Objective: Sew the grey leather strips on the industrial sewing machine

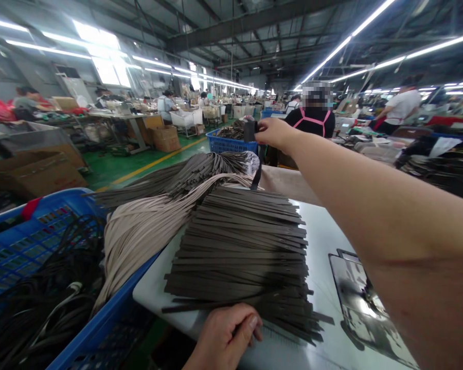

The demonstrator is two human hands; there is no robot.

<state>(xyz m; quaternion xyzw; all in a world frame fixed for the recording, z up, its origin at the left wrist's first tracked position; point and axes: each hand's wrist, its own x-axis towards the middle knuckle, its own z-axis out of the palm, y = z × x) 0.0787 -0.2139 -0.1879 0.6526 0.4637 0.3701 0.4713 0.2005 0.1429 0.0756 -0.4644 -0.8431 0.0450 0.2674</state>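
Note:
A wide pile of dark grey-brown flat strips lies across the white sewing table. My left hand rests at the pile's near edge, fingers curled and thumb folded over; whatever is inside them, if anything, is hidden. Stretched out over the far side of the pile, my right hand is closed on a dark strap, which hangs down to the table's far edge. A dark block-like piece shows beside my right fingertips. Beige strips drape over the pile's left side.
At the left stands a blue basket holding black straps. More grey strips lie beyond the beige ones. A shiny metal machine plate sits at the right. Farther off are another blue basket and a person in pink straps.

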